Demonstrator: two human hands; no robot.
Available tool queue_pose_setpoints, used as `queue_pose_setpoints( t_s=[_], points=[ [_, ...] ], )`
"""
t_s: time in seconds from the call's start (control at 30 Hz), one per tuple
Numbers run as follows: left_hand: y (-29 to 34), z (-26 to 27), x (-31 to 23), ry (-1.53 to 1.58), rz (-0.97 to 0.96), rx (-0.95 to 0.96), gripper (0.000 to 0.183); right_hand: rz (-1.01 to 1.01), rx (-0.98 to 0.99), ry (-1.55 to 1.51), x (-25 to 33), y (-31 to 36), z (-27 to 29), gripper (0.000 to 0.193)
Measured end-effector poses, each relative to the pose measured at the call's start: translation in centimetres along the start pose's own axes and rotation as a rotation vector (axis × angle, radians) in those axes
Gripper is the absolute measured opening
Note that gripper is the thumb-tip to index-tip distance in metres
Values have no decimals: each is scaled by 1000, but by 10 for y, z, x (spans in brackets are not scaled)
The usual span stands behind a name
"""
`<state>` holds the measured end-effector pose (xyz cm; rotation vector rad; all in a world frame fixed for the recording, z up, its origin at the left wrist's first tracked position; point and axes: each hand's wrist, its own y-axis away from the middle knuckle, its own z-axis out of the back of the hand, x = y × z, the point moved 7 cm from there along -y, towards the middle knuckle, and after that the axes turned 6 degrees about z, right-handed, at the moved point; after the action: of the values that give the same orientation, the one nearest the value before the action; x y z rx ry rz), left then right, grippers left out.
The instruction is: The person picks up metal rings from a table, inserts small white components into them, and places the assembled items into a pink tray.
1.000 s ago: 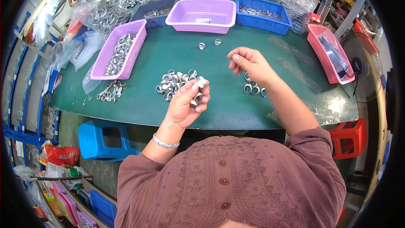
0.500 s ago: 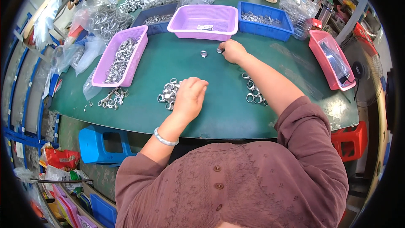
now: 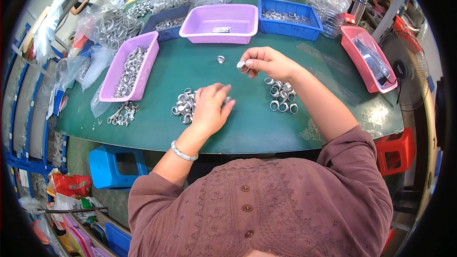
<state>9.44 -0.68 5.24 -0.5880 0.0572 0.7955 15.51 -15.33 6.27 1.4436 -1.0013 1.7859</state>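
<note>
My right hand (image 3: 266,63) pinches a small silvery metal ring (image 3: 241,65) between thumb and fingers above the table's middle. Left of it, a single ring (image 3: 221,59) rests on the green tabletop. My left hand (image 3: 209,109) hovers beside a pile of silvery rings (image 3: 183,107) and partly covers it. Its fingers are slightly blurred, with a small silvery ring (image 3: 229,99) showing between thumb and forefinger. A second pile of rings (image 3: 283,97) lies under my right forearm, near the table's front right.
A pink-purple basket full of metal parts (image 3: 151,62) stands left. Behind are a purple basket (image 3: 219,38), a blue bin (image 3: 295,31) and bags of rings (image 3: 114,31). A pink basket (image 3: 354,62) and fan (image 3: 404,69) are right. Stools stand beneath the table edge.
My right hand has drawn back from the far purple basket and turned, showing the ring in its pinch. My left hand's fingers have spread a little, and a ring now shows between them.
</note>
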Motion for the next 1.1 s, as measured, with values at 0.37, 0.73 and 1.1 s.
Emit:
queue_pose_setpoints(
  t_s=[0.37, 0.73, 1.1],
  points=[
    [-14, 37, -37, 718, 64, -155, 41, 236, 180, -102, 36, 44, -42, 15],
    [4, 0, -14, 1721, 579, 99, 32, 65, -25, -18, 22, 40, -20, 21],
    [14, -8, -9, 2189, 511, 218, 34, -247, -382, 1206, -38, 24, 59, 22]
  ],
)
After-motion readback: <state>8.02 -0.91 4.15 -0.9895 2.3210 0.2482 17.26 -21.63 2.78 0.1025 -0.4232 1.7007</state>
